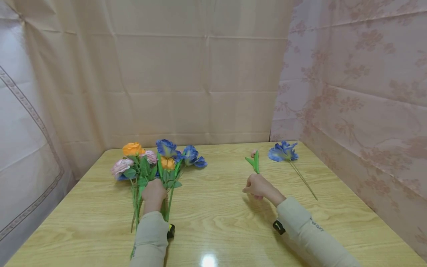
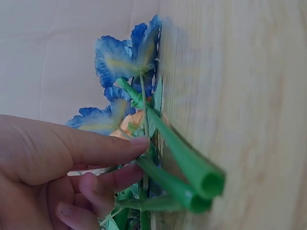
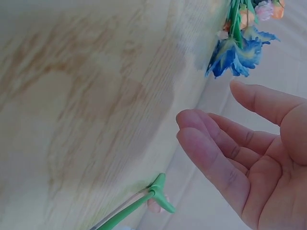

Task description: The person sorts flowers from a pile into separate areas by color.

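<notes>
Over the stems on the left side of the table, my left hand (image 1: 154, 191) pinches the thin stem of a blue flower (image 2: 115, 60) between thumb and fingertips. Thick green hollow stems (image 2: 184, 165) lie close by its fingertips in the left wrist view. My right hand (image 1: 261, 187) is over the table on the right, thumb and fingers apart with nothing between them in the right wrist view. Nearest to it lies a small pink tulip (image 1: 256, 163) with green leaves; the hand hides its lower stem in the head view.
Around the left hand lie orange roses (image 1: 133, 149), pink roses (image 1: 122, 167) and another blue flower (image 1: 166, 148) with leafy stems. A single blue flower (image 1: 283, 152) lies at the far right. Beige cloth (image 1: 193, 74) hangs behind the wooden table (image 1: 213, 207), patterned cloth (image 1: 360, 92) at right.
</notes>
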`<state>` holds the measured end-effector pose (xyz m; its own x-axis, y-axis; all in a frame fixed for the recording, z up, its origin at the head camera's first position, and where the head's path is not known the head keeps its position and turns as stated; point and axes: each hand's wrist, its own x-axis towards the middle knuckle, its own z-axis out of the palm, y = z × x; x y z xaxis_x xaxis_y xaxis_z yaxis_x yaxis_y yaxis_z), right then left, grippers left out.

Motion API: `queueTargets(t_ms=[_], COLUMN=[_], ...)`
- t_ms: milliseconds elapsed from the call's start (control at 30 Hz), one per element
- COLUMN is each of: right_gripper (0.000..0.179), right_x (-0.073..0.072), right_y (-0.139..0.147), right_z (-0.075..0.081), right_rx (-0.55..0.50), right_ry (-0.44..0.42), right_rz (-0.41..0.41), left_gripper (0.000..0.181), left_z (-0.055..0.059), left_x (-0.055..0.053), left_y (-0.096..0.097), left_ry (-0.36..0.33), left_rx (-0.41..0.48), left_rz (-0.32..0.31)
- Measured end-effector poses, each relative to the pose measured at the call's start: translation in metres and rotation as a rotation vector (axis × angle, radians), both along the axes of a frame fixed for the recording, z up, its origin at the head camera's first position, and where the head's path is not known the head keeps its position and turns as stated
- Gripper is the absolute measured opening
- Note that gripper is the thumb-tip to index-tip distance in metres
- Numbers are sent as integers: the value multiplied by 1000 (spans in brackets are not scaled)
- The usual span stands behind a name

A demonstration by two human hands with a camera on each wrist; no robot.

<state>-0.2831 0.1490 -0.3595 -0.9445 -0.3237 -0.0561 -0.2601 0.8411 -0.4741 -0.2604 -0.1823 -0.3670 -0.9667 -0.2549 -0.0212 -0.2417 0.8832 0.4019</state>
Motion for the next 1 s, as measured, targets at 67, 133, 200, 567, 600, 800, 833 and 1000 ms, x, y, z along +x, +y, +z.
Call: queueTargets(t_ms=[67,133,200,567,600,800,833,1000], right_gripper=[23,23,24,25,24,22,22,23], right_x=[0,0,0,2,2,1,1,0], right_y=[0,0,0,1,1,1,1,1], right_z=[-1,-1,-1,-1,-2,-3,-3,-4], right_rx=[2,3,3,-19,-24,-46,-46,-40], right_ry=[0,0,-3,-10,-17,-41,-41,-49], right_rz=[1,2,1,25,22,5,4,6], left_gripper=[13,16,19,18,20,19,18,15], left_z=[0,-1,-2,-6,-6,-6,-6,-8], left_x=[-1,-2,-3,-6,-6,-9,-10,-13], left_y=[0,1,1,1,2,3,3,3], left_ry=[-5,-13,-25,-11,-12,-38,-41,-53], left_rx=[-2,1,3,-7,-12,-1,2,-17], left_rz=[-11,-14,-12,-39,-49,-42,-35,-27])
